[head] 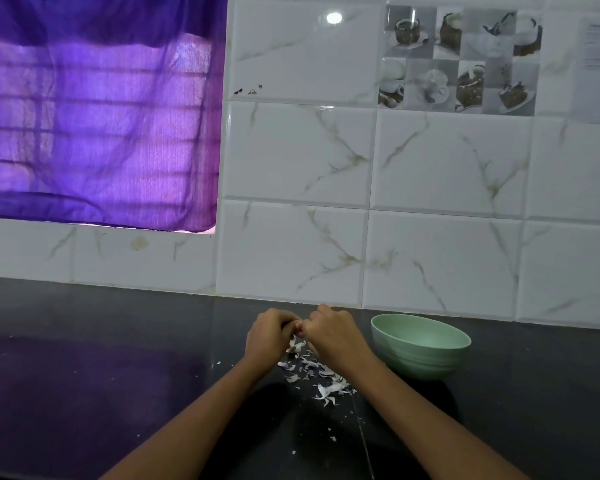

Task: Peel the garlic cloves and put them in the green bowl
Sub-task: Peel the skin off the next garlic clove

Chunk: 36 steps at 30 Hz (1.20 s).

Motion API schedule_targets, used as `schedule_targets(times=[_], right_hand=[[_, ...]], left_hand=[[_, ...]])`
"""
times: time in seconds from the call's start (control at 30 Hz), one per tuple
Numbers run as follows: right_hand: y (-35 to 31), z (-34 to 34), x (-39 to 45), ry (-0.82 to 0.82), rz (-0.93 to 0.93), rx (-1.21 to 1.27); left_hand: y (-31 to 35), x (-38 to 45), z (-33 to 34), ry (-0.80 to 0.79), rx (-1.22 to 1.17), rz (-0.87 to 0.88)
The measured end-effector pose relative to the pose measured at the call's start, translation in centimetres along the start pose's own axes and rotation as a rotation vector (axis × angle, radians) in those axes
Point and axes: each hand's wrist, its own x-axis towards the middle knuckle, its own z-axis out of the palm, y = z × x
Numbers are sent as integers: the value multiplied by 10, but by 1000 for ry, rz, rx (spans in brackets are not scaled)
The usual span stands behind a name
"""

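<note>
**Both hands working a garlic clove left of the green bowl**

Left hand (270, 336) and right hand (329, 332) are meeting fingertip to fingertip, fingers curling tight and pinching a garlic clove (298, 328), mostly hidden; its axis cannot be told. Skins (321, 375) are lying on the table (118, 375) beneath, left of the green bowl (421, 346), which is sitting upright.

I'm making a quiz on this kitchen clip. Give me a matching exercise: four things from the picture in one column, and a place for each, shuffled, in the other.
Things:
1. green bowl
2. garlic skins
3. purple curtain
4. picture tile

Places:
A. over the window, upper left
B. scattered on the dark counter under the hands
C. high on the wall, upper right
D. on the counter, just right of the right hand

Pairs: 1-D, 2-B, 3-A, 4-C

The left hand meets the right one above the skins.
</note>
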Motion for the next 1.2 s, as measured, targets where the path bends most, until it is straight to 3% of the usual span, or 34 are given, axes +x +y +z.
schedule_targets(times=[0.1, 0.3, 0.47, 0.63, 0.77, 0.97, 1.2], right_hand=[[0, 6, 1, 42, -4, -39], [19, -5, 0, 254, 128, 173], [39, -7, -2, 251, 316, 384], [36, -5, 1, 42, 180, 569], [26, -5, -1, 80, 171, 490], [22, -1, -2, 126, 260, 527], [22, -4, -2, 99, 282, 557]], left_hand=[[-2, 1, 2, 8, -4, 17], [-4, 5, 6, -6, -131, 43], [0, 3, 5, -21, -274, 9], [0, 3, 3, -13, -290, 24], [2, -1, 3, -81, -343, -10], [12, -4, -1, -233, -757, -188], [12, -4, -1, -180, -682, -171]])
